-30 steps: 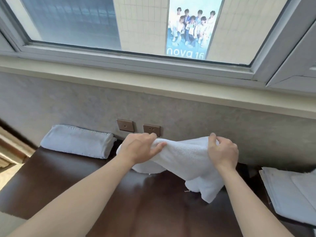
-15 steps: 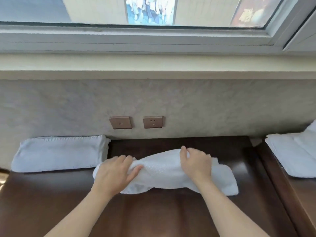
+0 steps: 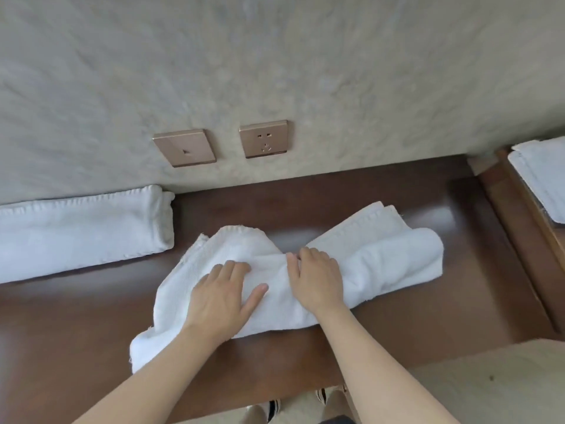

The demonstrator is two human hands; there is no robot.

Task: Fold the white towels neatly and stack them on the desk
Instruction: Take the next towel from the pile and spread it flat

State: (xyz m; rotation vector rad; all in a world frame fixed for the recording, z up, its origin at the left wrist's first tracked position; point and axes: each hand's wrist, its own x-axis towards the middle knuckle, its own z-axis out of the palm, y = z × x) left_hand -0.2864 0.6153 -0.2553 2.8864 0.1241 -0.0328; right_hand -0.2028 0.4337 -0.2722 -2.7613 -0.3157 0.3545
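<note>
Both hands lie flat, gripping nothing: left hand (image 3: pixel 221 296) and right hand (image 3: pixel 316 278) press the rumpled white towel (image 3: pixel 382 261) onto the desk (image 3: pixel 458 286).

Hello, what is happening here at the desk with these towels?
A person is folding a white towel on the dark wooden desk. The left hand lies flat on its left part, and the right hand presses its middle with straight fingers. The towel is bunched and not yet neat. A folded towel lies at the left by the wall, and more white towels sit at the right edge.
</note>
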